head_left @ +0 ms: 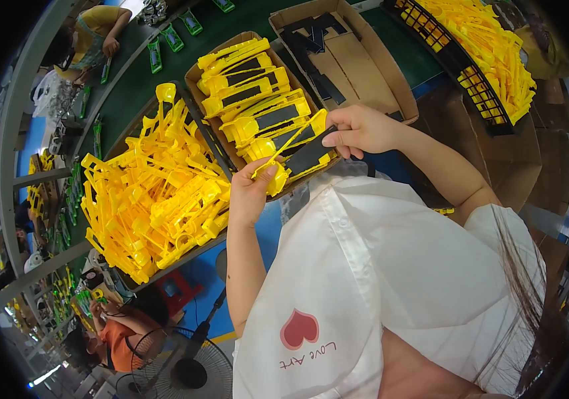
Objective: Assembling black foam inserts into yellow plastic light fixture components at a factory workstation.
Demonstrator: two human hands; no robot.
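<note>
Between my hands, over the near end of a cardboard box point(193, 85), is a yellow plastic frame point(275, 182) with a rounded end. The fingers of my left hand point(250, 193) are closed on that rounded end. My right hand point(363, 130) pinches the far end of a flat black strip point(307, 154), which lies along the frame; whether it is fully seated I cannot tell. Several similar yellow frames point(248, 90) with black strips in them are stacked in rows inside the box, just beyond my hands.
To the left, a large heap of loose yellow frames point(158, 199) fills a container. An open carton point(357, 63) ahead holds more black strips point(311, 40). A black crate point(477, 86) of yellow parts stands at the right. Green devices point(173, 38) lie on the line; a fan point(188, 372) stands lower left.
</note>
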